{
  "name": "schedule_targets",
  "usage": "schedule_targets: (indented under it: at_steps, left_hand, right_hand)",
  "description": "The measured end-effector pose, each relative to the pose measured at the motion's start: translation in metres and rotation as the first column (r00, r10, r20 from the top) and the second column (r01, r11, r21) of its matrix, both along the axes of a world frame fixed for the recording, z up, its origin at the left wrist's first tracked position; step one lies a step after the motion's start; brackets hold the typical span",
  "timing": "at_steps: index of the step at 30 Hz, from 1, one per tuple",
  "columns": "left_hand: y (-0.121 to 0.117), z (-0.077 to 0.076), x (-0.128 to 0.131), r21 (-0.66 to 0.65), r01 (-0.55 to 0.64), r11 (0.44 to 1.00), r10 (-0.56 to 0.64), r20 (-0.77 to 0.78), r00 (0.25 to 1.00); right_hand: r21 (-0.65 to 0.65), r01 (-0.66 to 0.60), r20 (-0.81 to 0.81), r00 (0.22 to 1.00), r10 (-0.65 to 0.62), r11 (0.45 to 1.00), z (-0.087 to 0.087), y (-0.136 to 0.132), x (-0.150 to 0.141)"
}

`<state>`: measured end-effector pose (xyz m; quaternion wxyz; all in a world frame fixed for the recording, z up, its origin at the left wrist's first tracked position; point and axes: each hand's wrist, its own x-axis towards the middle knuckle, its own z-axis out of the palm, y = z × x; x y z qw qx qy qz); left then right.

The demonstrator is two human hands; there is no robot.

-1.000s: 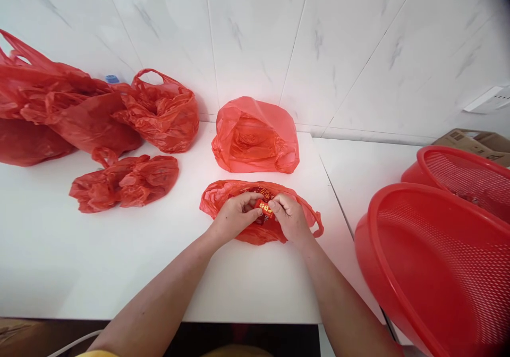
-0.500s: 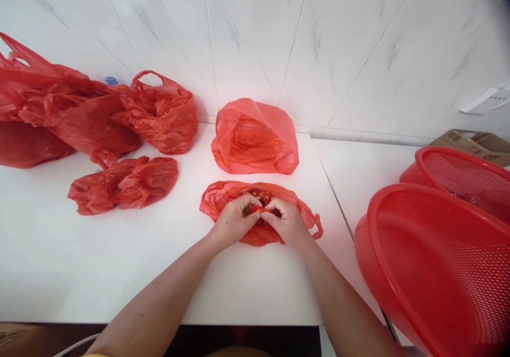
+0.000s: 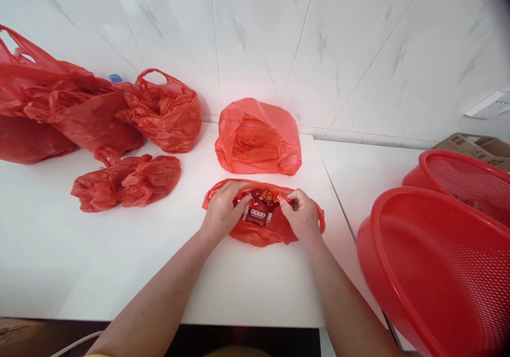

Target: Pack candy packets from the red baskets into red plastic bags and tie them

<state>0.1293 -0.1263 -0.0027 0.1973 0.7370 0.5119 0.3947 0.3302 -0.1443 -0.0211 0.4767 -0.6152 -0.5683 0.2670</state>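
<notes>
An open red plastic bag (image 3: 261,236) lies on the white table in front of me, with dark red printed packets (image 3: 257,216) inside it. My left hand (image 3: 223,208) is closed at the bag's left side. A bit of red shows by its thumb tip, but what the fingers hold is unclear. On the right, my right hand (image 3: 302,216) pinches a small red wrapper (image 3: 280,196) with a yellow mark between thumb and fingers, just above the packets. Behind this bag stands a second open red plastic bag (image 3: 258,160), touched by neither hand.
Several filled red bags (image 3: 99,123) stand at the back left, with a crumpled red bag (image 3: 149,181) before them. To the right are two red mesh baskets (image 3: 382,251) and a cardboard box (image 3: 470,144). A tiled wall (image 3: 258,38) closes off the back.
My hands, close together over the bag half a second ago, have moved apart to its left and right sides. The printed packets between them now show more fully.
</notes>
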Motion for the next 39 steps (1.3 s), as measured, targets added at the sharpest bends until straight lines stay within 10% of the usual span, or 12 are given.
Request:
schedule_targets:
  at_steps: [16, 32, 39]
  left_hand:
    - [0.006, -0.022, -0.002, 0.154, 0.044, 0.987, -0.012, -0.202, 0.979]
    - [0.002, -0.02, 0.002, 0.15, 0.152, 0.977, -0.126, -0.17, 0.977]
    - [0.005, -0.018, 0.003, 0.127, 0.163, 0.978, -0.146, -0.135, 0.98]
  right_hand:
    - [-0.209, -0.037, -0.299, 0.954, -0.027, 0.977, -0.011, 0.015, 0.006]
    - [0.078, 0.087, 0.179, 0.979, -0.099, 0.993, -0.004, 0.001, -0.003]
    - [0.166, -0.114, 0.334, 0.941, 0.053, 0.98, -0.009, 0.004, -0.019]
